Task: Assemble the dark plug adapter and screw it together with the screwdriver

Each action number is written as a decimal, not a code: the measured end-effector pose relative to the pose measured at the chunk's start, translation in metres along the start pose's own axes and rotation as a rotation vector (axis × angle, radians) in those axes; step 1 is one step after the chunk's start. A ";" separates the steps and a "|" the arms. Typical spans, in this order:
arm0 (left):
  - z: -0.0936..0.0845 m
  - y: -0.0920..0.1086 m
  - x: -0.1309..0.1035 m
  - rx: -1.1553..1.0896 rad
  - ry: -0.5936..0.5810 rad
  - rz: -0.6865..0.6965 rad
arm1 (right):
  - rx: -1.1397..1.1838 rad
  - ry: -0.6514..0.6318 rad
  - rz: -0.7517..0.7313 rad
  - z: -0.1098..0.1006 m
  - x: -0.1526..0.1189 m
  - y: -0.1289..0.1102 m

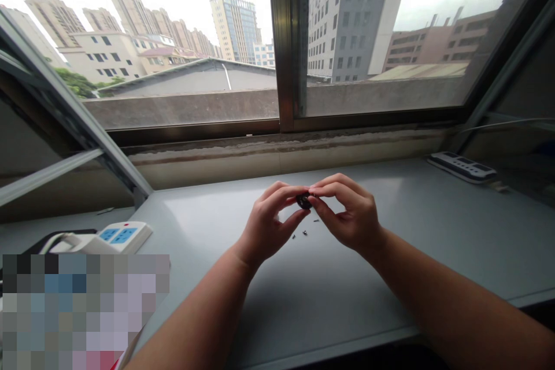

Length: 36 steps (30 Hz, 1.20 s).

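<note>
Between my two hands, above the middle of the table, is a small round black part [304,200]; its exact kind is too small to make out. My left hand [269,217] pinches it from the left between thumb and fingers. From the other side, my right hand [350,208] has thumb and fingertips closed at its right edge; whether a second tiny piece is in them is hidden. Below the hands, a few tiny dark pieces like screws lie on the tabletop, among them one screw-like piece [304,233] and a thin one [316,220].
A white power strip [130,236] with blue sockets and a plugged-in cable stands at the left, beside a blurred-out patch. Toward the back right lies another white-and-dark power strip [462,167]. A metal frame [93,110] rises at left; a window [284,40] closes off the back of the grey table [195,231].
</note>
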<state>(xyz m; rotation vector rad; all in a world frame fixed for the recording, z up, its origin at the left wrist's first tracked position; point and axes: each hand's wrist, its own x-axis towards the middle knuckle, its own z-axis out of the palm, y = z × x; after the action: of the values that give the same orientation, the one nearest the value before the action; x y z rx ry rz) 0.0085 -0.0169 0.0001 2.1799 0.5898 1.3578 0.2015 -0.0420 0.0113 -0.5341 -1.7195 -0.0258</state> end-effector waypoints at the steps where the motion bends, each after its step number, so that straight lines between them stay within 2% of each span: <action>1: 0.000 0.000 0.000 0.009 0.002 0.007 | -0.005 0.003 -0.009 0.000 0.000 0.000; 9: 0.000 -0.002 0.000 -0.006 0.027 0.056 | -0.020 0.006 -0.040 0.002 0.000 -0.003; 18: 0.000 0.000 -0.001 -0.036 0.006 0.009 | -0.001 0.009 0.004 0.002 0.000 -0.003; 25: 0.000 0.007 -0.001 -0.184 -0.033 -0.061 | 0.106 -0.114 0.084 -0.007 0.002 0.005; 36: 0.000 0.013 0.001 -0.175 0.053 -0.070 | 0.284 -0.181 0.203 -0.006 -0.002 0.016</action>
<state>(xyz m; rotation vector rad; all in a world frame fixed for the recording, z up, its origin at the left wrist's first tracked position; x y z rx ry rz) 0.0103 -0.0260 0.0089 1.9717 0.5407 1.3798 0.2127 -0.0300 0.0066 -0.5072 -1.7978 0.4170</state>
